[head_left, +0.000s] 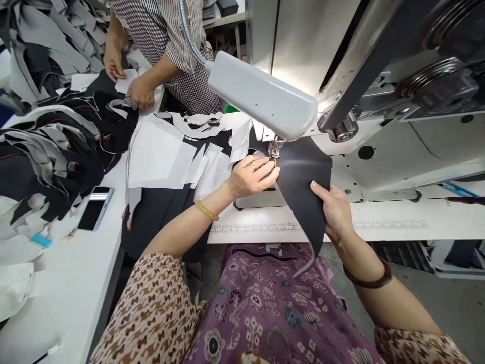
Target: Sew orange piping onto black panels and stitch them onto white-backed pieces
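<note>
A black panel [308, 164] is spread beneath the presser foot [274, 147] of a sewing machine [401, 174], its lower tip hung over the front edge of the table [265, 215]. The panel's right side is clamped in the right hand [335, 208], the thumb laid on top. The left hand [253, 176] is set at the panel's left side, just beside the foot, its fingers bent and close together; whether cloth is pinched between them cannot be told. A small orange piece [275, 162] is seen at its fingertips.

A ruler scale [257, 228] is marked along the table's front edge. The foot is overhung by a lamp [261, 96]. White pieces [161, 151] are laid over dark cloth [166, 215] at the table's left end.

On a side table [71, 288], a phone [95, 208] is placed near the right edge, and a heap of black and white pieces [56, 151] is piled toward the far end. There, a white piece [127, 81] is held in the hands [141, 92] of a co-worker [178, 45] in a checked apron and striped sleeve.
</note>
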The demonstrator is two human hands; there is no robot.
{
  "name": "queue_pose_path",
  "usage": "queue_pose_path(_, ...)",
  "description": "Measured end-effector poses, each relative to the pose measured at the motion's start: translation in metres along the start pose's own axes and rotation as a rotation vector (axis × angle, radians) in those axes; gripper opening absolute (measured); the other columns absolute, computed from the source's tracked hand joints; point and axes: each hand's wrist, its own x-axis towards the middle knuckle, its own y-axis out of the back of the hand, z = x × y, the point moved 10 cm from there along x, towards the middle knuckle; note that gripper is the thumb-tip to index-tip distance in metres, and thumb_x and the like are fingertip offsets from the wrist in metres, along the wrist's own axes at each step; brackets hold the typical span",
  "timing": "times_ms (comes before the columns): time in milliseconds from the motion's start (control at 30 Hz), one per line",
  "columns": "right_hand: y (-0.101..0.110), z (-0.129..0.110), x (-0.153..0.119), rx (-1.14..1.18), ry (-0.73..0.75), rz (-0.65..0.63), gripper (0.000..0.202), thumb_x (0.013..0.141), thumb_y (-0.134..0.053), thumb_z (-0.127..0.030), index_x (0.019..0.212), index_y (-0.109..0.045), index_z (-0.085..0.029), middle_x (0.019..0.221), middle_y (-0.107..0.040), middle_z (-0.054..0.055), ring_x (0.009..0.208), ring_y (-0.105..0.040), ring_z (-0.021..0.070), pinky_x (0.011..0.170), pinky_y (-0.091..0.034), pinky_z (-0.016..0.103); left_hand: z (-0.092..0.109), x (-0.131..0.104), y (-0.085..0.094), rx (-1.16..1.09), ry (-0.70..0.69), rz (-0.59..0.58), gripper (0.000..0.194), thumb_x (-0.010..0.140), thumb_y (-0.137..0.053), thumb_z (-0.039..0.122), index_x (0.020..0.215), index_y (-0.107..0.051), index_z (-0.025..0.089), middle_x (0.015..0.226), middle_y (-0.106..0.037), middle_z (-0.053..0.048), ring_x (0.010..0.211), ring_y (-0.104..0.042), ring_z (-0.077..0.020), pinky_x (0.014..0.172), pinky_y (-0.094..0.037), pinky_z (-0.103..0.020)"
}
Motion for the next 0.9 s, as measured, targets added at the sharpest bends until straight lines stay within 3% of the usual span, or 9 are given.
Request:
queue_pose_path(167, -0.005, -0.012, 0.010, -0.050, 0.025, -0.018, 0.049, 0.049, -0.079, -0.041, 0.087, -0.057, -0.018, 0.069, -0.063, -0.001, 0.052, -0.057, 0.0120, 0.056, -0.052, 0.027, -0.006, 0.000, -0.008, 0.059, 0.037, -0.037, 0.018, 0.087, -0.047, 0.016, 0.098, -0.058, 0.023, 0.083, -0.069, -0.003, 0.082, -0.064, -0.0140, 0.066, -0.044, -0.030)
queue_pose_path(333, -0.016, -0.025, 0.024, -0.101, 0.090, -0.060, 0.048, 0.052, -0.076, -0.039, 0.090, -0.055, -0.019, 0.073, -0.063, -0.001, 0.055, -0.056, 0.0112, 0.054, -0.051, 0.026, -0.010, 0.002, -0.005, 0.062, 0.030, -0.023, 0.019, 0.087, -0.046, 0.015, 0.098, -0.058, 0.024, 0.080, -0.068, -0.001, 0.073, -0.062, -0.0118, 0.065, -0.043, -0.029)
queue_pose_path(467, -0.022, -0.036, 0.036, -0.166, 0.130, -0.079, 0.045, 0.053, -0.075, -0.038, 0.088, -0.055, -0.018, 0.074, -0.061, -0.001, 0.056, -0.054, 0.0105, 0.053, -0.050, 0.026, -0.017, 0.000, -0.012, -0.022, 0.114, -0.116, 0.017, 0.087, -0.045, 0.017, 0.095, -0.059, 0.023, 0.085, -0.069, -0.003, 0.080, -0.064, -0.0136, 0.071, -0.044, -0.032)
queue_pose_path(633, -0.028, -0.052, 0.052, -0.261, 0.183, -0.100, 0.042, 0.053, -0.074, -0.039, 0.086, -0.059, -0.017, 0.078, -0.063, 0.001, 0.058, -0.055, 0.0112, 0.049, -0.047, 0.023, -0.010, -0.010, 0.007, -0.110, 0.168, -0.023, 0.016, 0.084, -0.048, 0.016, 0.094, -0.058, 0.023, 0.095, -0.069, -0.004, 0.095, -0.063, -0.0159, 0.079, -0.044, -0.034)
queue_pose_path(767, -0.031, -0.062, 0.061, -0.322, 0.198, -0.093, 0.041, 0.054, -0.074, -0.037, 0.085, -0.060, -0.015, 0.074, -0.062, 0.001, 0.057, -0.054, 0.0101, 0.049, -0.044, 0.022, 0.006, -0.033, 0.037, 0.091, 0.168, 0.096, 0.017, 0.079, -0.052, 0.017, 0.093, -0.059, 0.024, 0.091, -0.069, -0.002, 0.091, -0.064, -0.0143, 0.076, -0.045, -0.031)
queue_pose_path(833, -0.033, -0.065, 0.064, -0.370, 0.199, -0.107, 0.043, 0.055, -0.073, -0.038, 0.088, -0.061, -0.014, 0.076, -0.062, 0.003, 0.059, -0.054, 0.0103, 0.052, -0.044, 0.023, 0.007, -0.054, 0.045, 0.120, 0.226, 0.078, 0.019, 0.078, -0.053, 0.016, 0.095, -0.059, 0.023, 0.090, -0.069, -0.003, 0.091, -0.063, -0.0149, 0.077, -0.045, -0.031)
queue_pose_path(900, -0.032, -0.066, 0.069, -0.446, 0.195, -0.105, 0.047, 0.053, -0.074, -0.041, 0.091, -0.062, -0.014, 0.079, -0.063, 0.005, 0.060, -0.055, 0.0110, 0.054, -0.043, 0.024, 0.000, -0.086, 0.048, 0.139, 0.334, -0.010, 0.022, 0.077, -0.053, 0.016, 0.097, -0.060, 0.023, 0.092, -0.068, -0.005, 0.093, -0.063, -0.0164, 0.078, -0.045, -0.032)
